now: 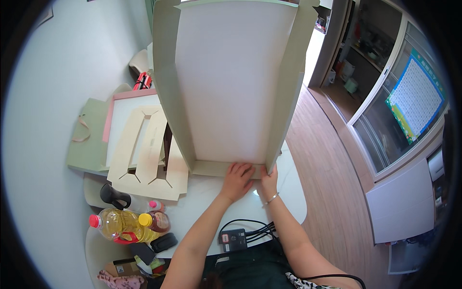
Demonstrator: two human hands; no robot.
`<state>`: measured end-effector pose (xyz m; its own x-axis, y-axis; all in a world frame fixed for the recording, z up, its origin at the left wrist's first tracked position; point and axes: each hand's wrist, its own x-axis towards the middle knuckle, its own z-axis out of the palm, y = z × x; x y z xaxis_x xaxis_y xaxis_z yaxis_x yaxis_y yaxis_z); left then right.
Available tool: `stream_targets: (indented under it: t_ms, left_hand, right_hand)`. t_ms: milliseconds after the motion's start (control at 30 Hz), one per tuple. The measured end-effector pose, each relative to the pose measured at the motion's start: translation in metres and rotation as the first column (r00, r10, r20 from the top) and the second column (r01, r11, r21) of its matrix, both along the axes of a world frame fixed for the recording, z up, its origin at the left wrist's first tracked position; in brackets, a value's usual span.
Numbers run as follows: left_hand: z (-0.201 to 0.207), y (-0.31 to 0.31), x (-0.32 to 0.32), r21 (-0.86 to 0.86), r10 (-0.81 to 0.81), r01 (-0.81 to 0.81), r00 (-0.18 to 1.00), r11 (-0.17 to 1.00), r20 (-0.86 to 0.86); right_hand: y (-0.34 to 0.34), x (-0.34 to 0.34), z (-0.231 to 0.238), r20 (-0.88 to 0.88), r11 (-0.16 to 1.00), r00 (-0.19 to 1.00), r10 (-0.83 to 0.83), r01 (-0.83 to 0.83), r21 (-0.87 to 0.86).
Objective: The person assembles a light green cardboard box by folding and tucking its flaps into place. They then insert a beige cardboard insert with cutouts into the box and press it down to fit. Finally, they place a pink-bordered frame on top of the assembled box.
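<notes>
The left fingers (239,172), slightly spread, lie over the near end wall of a long, shallow cardboard box (231,96), its walls pale green, its base smooth white; whether they pinch it, I cannot tell. The right fingers (273,174) are clamped on the box's near right corner. The box rises from the glossy desk (202,190), screening what lies behind. Left of the box sits a flat, slotted cream cardboard insert (150,139); nearer than that corner, a black device (234,240) trails cables (260,235).
</notes>
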<state>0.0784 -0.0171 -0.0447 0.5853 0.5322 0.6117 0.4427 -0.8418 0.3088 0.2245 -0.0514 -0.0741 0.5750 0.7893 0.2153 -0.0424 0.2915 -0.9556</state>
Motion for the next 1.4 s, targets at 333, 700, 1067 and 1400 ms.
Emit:
stream_targets:
  t_ms: [333,700,1067,1400]
  left_hand:
    - [-0.027,-0.015,-0.024,-0.902,0.157,0.087,0.973,0.423,0.167]
    - [0.015,0.008,-0.007,-0.725,0.738,0.631,0.344,0.276,0.580]
    - [-0.001,0.013,-0.014,-0.718,0.855,0.664,0.231,0.210,0.464]
    - [-0.006,0.006,-0.013,-0.741,0.864,0.637,0.234,0.211,0.447]
  right_hand:
    - [0.009,0.051,0.028,-0.170,0.996,0.985,0.033,-0.046,-0.073]
    - [0.001,0.026,0.037,-0.386,0.904,0.891,0.238,-0.349,-0.248]
    - [-0.013,0.040,0.032,-0.620,0.830,0.622,0.479,-0.550,0.091]
    - [-0.022,0.040,0.021,-0.461,0.850,0.766,0.448,-0.525,-0.048]
